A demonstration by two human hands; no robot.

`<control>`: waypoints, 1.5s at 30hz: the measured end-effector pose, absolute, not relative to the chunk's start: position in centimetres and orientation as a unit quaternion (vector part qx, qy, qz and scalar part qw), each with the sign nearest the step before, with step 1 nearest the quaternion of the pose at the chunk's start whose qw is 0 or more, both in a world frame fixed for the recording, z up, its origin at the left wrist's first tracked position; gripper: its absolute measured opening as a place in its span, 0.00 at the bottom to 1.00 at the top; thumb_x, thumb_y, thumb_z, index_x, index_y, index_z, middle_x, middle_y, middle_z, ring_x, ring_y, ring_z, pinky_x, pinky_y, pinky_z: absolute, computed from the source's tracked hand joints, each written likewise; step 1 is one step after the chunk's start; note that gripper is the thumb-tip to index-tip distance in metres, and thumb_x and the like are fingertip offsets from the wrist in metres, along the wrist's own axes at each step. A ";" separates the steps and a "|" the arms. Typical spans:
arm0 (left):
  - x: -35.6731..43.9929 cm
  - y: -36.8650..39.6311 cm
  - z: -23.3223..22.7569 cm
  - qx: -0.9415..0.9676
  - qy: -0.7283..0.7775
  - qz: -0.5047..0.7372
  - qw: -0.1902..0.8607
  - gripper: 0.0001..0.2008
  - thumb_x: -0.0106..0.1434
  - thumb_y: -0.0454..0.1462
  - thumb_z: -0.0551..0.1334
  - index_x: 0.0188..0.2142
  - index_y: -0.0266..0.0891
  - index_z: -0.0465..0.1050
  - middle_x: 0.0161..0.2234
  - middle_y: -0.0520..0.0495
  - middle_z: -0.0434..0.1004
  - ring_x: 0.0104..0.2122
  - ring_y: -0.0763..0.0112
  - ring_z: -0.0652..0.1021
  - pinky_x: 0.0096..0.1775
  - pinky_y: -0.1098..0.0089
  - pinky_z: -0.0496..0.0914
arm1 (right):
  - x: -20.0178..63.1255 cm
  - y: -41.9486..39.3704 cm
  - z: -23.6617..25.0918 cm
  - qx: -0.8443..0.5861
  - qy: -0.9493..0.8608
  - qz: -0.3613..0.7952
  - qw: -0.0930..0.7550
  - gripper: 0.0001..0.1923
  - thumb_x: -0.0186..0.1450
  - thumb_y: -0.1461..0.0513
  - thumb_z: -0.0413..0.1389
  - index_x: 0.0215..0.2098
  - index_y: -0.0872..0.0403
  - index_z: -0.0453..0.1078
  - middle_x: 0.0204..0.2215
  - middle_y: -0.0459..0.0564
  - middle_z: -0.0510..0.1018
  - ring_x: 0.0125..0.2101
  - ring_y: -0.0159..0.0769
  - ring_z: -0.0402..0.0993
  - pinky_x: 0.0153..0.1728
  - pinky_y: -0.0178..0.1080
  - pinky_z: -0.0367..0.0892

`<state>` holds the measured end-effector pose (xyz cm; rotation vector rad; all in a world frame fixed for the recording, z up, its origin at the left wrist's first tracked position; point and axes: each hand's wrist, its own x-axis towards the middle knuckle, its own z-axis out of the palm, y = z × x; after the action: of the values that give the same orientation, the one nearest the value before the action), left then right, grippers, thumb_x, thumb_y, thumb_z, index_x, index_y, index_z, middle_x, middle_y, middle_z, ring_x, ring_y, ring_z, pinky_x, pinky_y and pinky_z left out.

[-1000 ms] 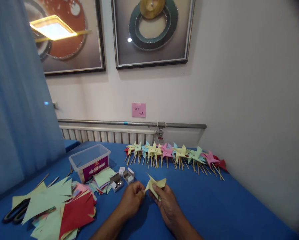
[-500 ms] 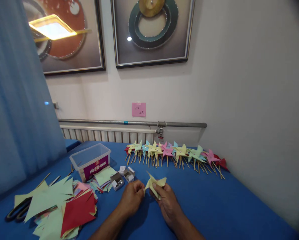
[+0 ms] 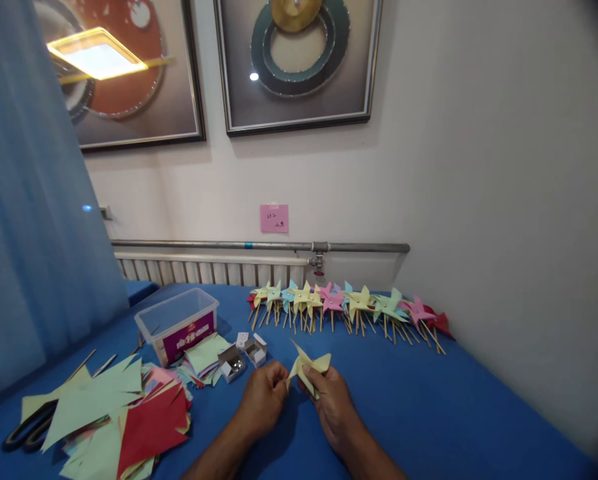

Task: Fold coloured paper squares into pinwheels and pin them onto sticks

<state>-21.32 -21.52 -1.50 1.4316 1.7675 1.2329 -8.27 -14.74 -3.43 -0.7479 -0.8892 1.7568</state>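
Both hands meet low in the middle over the blue table [image 3: 429, 413]. My right hand [image 3: 333, 403] grips a folded yellow paper pinwheel [image 3: 309, 365] from below. My left hand [image 3: 265, 396] pinches the pinwheel's left edge with its fingertips. The paper's points stick up and to the right above my fingers. No stick is visible on it.
A row of several finished pinwheels on sticks [image 3: 349, 308] lies along the table's back edge. Two small open boxes [image 3: 243, 357] sit just left of my hands. A clear plastic tub [image 3: 177, 323], stacks of cut coloured paper [image 3: 113, 417] and scissors [image 3: 23, 427] lie at the left.
The view has shifted slightly to the left. My hands and the yellow pinwheel stay in nearly the same place.
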 end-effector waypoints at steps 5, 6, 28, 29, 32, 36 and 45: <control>-21.0 -21.7 -1.6 0.571 0.664 0.439 0.199 0.08 0.63 0.35 0.57 0.26 0.40 0.66 0.22 0.54 0.68 0.26 0.71 0.68 0.31 0.71 0.57 | -8.2 -14.9 -3.3 -0.311 -0.365 0.723 0.497 0.15 0.48 0.56 0.74 0.30 0.53 0.78 0.25 0.45 0.81 0.27 0.37 0.74 0.33 0.38 0.70; -21.0 -21.8 -1.7 0.577 0.666 0.435 0.185 0.08 0.64 0.35 0.57 0.27 0.40 0.67 0.22 0.53 0.69 0.25 0.71 0.68 0.31 0.71 0.57 | -8.2 -14.9 -3.2 -0.310 -0.365 0.723 0.498 0.15 0.48 0.56 0.73 0.30 0.53 0.78 0.25 0.45 0.81 0.27 0.37 0.74 0.33 0.38 0.70; -20.8 -22.2 -1.5 0.581 0.703 0.397 0.101 0.08 0.64 0.34 0.58 0.29 0.40 0.72 0.29 0.49 0.76 0.33 0.66 0.75 0.37 0.69 0.60 | -7.5 -13.3 -3.3 -0.328 -0.341 0.700 0.535 0.16 0.46 0.58 0.74 0.31 0.50 0.76 0.28 0.47 0.84 0.33 0.45 0.81 0.33 0.41 0.72; -20.9 -22.2 -1.5 0.582 0.706 0.391 0.097 0.08 0.63 0.34 0.58 0.29 0.40 0.72 0.30 0.49 0.76 0.33 0.66 0.75 0.38 0.69 0.60 | -7.4 -13.2 -3.3 -0.329 -0.340 0.700 0.535 0.17 0.46 0.58 0.74 0.31 0.50 0.76 0.28 0.47 0.84 0.32 0.45 0.81 0.33 0.41 0.72; -20.9 -22.1 -1.6 0.587 0.715 0.368 0.092 0.08 0.63 0.33 0.59 0.29 0.39 0.75 0.31 0.48 0.77 0.34 0.66 0.76 0.38 0.69 0.60 | -7.5 -13.2 -3.3 -0.334 -0.336 0.697 0.538 0.17 0.45 0.58 0.74 0.30 0.50 0.75 0.27 0.47 0.84 0.31 0.45 0.81 0.32 0.41 0.72; -20.9 -22.1 -1.6 0.592 0.721 0.348 0.088 0.08 0.63 0.31 0.59 0.30 0.39 0.75 0.31 0.48 0.78 0.34 0.66 0.76 0.38 0.69 0.59 | -7.6 -13.2 -3.5 -0.332 -0.338 0.694 0.541 0.17 0.45 0.57 0.73 0.30 0.51 0.75 0.28 0.47 0.84 0.31 0.44 0.81 0.32 0.41 0.72; -20.8 -22.1 -1.8 0.613 0.700 0.357 0.086 0.09 0.62 0.29 0.57 0.31 0.39 0.76 0.31 0.48 0.78 0.34 0.67 0.77 0.38 0.70 0.61 | -7.5 -13.4 -3.4 -0.323 -0.341 0.699 0.539 0.17 0.46 0.57 0.73 0.31 0.51 0.75 0.27 0.46 0.83 0.29 0.41 0.79 0.33 0.40 0.71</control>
<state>-20.79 -22.13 -1.79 1.8272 2.0851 1.0626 -7.50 -13.35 -3.38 -0.7689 -0.8111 1.6619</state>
